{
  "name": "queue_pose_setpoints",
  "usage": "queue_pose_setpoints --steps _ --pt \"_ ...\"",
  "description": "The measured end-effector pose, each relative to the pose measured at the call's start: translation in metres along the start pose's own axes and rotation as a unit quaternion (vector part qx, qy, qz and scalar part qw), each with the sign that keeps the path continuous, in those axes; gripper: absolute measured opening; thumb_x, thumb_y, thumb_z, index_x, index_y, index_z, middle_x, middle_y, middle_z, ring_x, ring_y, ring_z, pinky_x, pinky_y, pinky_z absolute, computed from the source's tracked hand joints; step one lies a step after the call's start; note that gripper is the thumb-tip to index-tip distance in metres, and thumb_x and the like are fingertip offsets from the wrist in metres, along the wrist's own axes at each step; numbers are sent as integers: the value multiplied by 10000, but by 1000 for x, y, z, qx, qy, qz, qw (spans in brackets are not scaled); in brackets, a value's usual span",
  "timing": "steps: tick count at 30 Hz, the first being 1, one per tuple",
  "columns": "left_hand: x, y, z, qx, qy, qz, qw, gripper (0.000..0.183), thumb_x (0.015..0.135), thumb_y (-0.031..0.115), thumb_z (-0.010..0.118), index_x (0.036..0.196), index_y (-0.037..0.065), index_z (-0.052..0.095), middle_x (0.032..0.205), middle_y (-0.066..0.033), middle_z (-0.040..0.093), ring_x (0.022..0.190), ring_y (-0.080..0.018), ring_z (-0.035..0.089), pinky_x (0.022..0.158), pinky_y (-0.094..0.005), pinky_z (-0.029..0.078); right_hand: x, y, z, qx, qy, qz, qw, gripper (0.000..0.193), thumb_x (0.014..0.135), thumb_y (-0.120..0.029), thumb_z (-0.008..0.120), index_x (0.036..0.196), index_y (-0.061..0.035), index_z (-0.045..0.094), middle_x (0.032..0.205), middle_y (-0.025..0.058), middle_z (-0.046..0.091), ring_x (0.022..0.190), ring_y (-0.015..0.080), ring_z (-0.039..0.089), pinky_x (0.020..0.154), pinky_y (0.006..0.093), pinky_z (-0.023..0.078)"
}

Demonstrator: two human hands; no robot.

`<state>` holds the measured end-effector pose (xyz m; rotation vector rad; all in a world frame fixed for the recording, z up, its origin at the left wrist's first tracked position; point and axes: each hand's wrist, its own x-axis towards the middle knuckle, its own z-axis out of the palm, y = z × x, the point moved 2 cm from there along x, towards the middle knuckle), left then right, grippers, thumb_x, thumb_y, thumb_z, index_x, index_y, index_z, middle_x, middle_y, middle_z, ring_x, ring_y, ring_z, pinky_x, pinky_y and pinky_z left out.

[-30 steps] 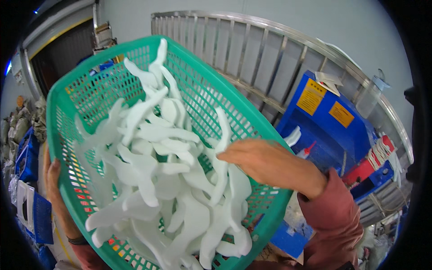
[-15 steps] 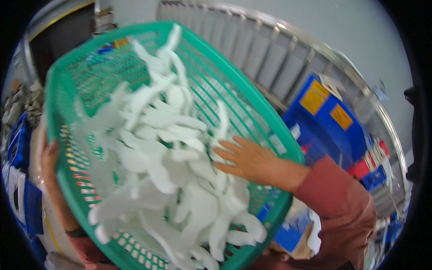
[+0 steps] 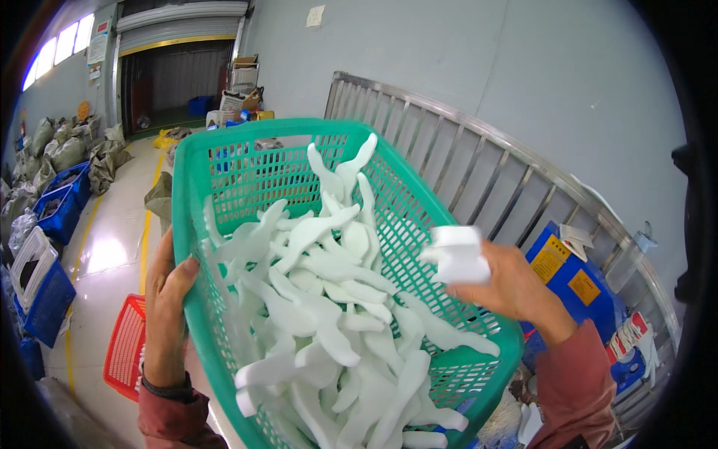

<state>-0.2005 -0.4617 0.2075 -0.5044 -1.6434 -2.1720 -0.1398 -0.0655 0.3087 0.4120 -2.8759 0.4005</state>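
Observation:
A green plastic basket (image 3: 196, 161) fills the middle of the view, tilted, with white wavy foam pieces (image 3: 310, 307) heaped inside. My left hand (image 3: 166, 288) grips the basket's left rim, thumb over the edge. Above the right side of the basket, my right hand (image 3: 512, 280) is closed around a white foam piece (image 3: 458, 254), lifted clear of the heap. Its exact shape is blurred by motion and partly hidden by the fingers.
A metal railing (image 3: 486, 146) runs along the grey wall on the right. Blue boxes with yellow labels (image 3: 572, 262) stand beside it. On the floor at left are a red basket (image 3: 126, 344), blue crates (image 3: 63, 198) and several sacks (image 3: 69, 153). A shutter door (image 3: 179, 34) is at the back.
My right hand has come up out of the heap and moved right, now with a white foam piece in it. The view has tipped up, and the basket appears lower and farther right.

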Motion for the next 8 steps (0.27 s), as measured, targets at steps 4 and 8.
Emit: queue_pose_setpoints --steps 4,8 --pt "-3 1 0 1 -11 9 1000 704 938 271 638 1525 -54 426 1388 -166 610 1218 -228 628 1052 -335 493 61 -12 13 137 70 -12 988 549 928 -379 746 1324 -25 609 1165 221 715 1067 387 695 919 448 530" --pt "-2 3 0 5 -31 18 999 746 922 283 671 1543 -43 418 1438 -145 585 1315 -224 561 1151 -344 402 131 -33 79 225 -32 -23 974 579 941 -431 738 1385 -90 594 1256 176 713 1131 326 688 1001 433 504"
